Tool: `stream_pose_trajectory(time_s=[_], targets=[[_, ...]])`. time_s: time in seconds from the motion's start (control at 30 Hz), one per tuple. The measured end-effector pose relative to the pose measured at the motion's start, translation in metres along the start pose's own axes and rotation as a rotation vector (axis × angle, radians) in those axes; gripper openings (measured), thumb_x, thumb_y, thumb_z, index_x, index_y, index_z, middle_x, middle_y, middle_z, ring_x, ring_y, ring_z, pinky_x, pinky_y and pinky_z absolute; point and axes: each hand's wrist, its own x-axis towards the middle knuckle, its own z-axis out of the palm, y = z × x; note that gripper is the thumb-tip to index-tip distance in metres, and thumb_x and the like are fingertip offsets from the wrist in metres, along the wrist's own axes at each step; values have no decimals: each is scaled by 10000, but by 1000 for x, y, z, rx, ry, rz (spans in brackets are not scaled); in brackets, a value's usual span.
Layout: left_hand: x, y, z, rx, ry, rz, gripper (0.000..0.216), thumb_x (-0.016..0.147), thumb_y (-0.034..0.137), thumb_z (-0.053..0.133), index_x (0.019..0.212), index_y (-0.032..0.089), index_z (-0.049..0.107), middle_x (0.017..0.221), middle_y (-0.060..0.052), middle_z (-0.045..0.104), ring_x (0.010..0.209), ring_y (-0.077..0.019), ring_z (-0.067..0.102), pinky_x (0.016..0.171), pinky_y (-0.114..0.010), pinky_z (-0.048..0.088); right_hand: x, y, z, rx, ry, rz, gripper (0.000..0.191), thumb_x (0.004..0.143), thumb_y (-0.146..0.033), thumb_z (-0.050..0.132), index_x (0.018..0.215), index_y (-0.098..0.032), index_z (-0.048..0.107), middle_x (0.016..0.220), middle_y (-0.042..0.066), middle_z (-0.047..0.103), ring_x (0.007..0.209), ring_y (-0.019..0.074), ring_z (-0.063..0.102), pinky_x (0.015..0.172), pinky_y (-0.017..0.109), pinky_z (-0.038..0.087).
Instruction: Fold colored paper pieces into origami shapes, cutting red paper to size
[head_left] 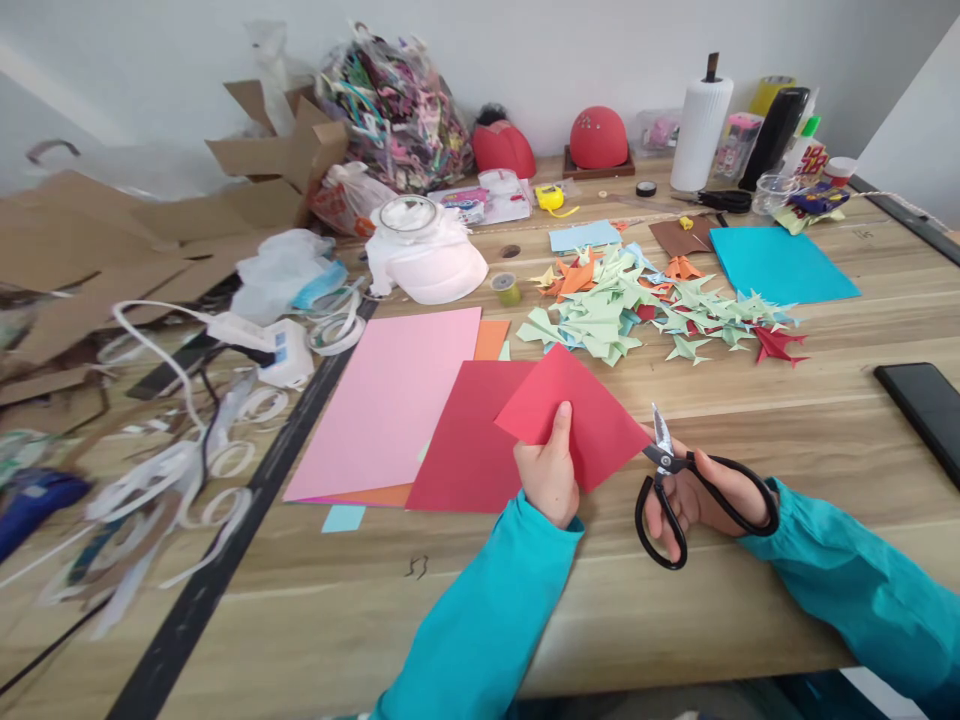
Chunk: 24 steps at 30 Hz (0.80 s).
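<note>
My left hand pinches a red paper square by its lower edge, thumb on top, and holds it just above the wooden table. My right hand grips black-handled scissors through the loops, blades closed and pointing up beside the square's right corner. Under the square lie a larger red sheet, a pink sheet and an orange sheet. Both arms wear teal sleeves.
A heap of folded paper shapes, mostly green, lies behind. A blue sheet and a black phone are at the right. Tape rolls, cardboard, a pink cap and a paper-towel roll crowd the left and back.
</note>
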Motion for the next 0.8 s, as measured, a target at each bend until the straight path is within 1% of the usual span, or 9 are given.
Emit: stream_pose_trajectory(time_s=[0.1, 0.17, 0.3, 0.4, 0.57, 0.67, 0.8], targets=[[1, 1, -3, 153, 7, 122, 352, 764, 411, 713, 1017, 166, 703, 1073, -88, 715, 1094, -232, 633, 949, -326, 505, 0, 0, 2, 3, -9, -14, 897, 817, -730, 412, 1469, -230, 52, 913, 99, 684, 586, 207, 674, 517, 264, 442], [2, 2, -6, 248, 16, 179, 339, 776, 417, 698, 1008, 170, 705, 1067, -86, 716, 1122, -239, 619, 976, -336, 487, 0, -1, 2, -11, 0, -17, 895, 812, -755, 377, 1463, -207, 100, 933, 111, 681, 577, 197, 668, 520, 270, 447], [2, 4, -10, 309, 24, 240, 310, 772, 391, 705, 1000, 181, 706, 1080, -78, 713, 1170, -242, 590, 1045, -338, 430, 0, -1, 3, -34, 7, -13, 882, 802, -785, 332, 1440, -190, 199, 892, 101, 675, 560, 185, 652, 522, 277, 444], [2, 4, -10, 312, 40, 258, 302, 764, 381, 713, 991, 181, 707, 1075, -81, 713, 1165, -244, 594, 1050, -335, 423, 0, -1, 4, -36, 2, -9, 882, 791, -791, 347, 1439, -210, 200, 857, 85, 674, 550, 185, 648, 516, 276, 442], [0, 3, -9, 272, 8, 235, 295, 749, 364, 728, 982, 185, 708, 1051, -77, 719, 1151, -246, 602, 1042, -343, 431, 0, -1, 5, 13, -31, -33, 903, 786, -766, 408, 1451, -217, 141, 928, 111, 681, 554, 193, 661, 512, 272, 441], [0, 3, -9, 245, 1, 216, 283, 731, 352, 745, 961, 189, 712, 1044, -73, 720, 1169, -250, 590, 1052, -349, 422, 0, -1, 6, -12, -37, -33, 897, 783, -789, 368, 1436, -202, 183, 934, 120, 678, 533, 181, 644, 511, 273, 439], [1, 3, -10, 246, 8, 251, 280, 724, 341, 753, 960, 196, 715, 1053, -71, 718, 1185, -245, 579, 1072, -341, 402, 1, -1, 8, 9, -41, -42, 915, 742, -834, 356, 1390, -192, 273, 861, 95, 665, 530, 183, 623, 535, 306, 455]])
